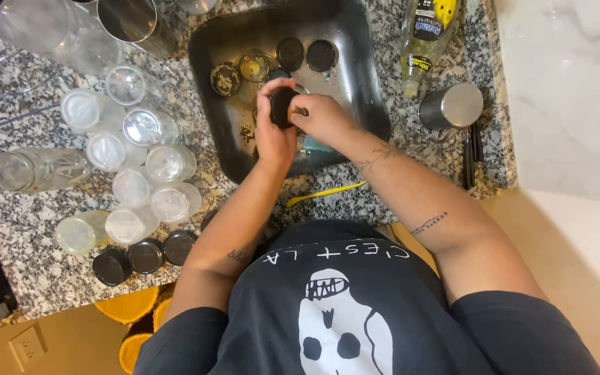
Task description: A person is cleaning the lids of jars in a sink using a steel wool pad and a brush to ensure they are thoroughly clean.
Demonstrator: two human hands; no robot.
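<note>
Over the dark metal sink [359, 90], my left hand [272, 135] grips a round black lid [282, 105] from the left. My right hand [322, 118] meets it from the right, fingers curled onto the same lid. Just under my right hand, part of a teal thing [316, 149] shows in the sink; I cannot tell what it is. On the sink floor behind the hands lie two black lids [305, 53] and two gold-coloured lids [239, 73].
Several clear glass jars [133, 149] stand mouth-down on the granite counter at left, with three black lids [146, 255] near its front edge. A larger jar [36, 169] lies on its side. A dish soap bottle [426, 35], steel mug [451, 107] and yellow utensil [326, 192] lie right of the sink.
</note>
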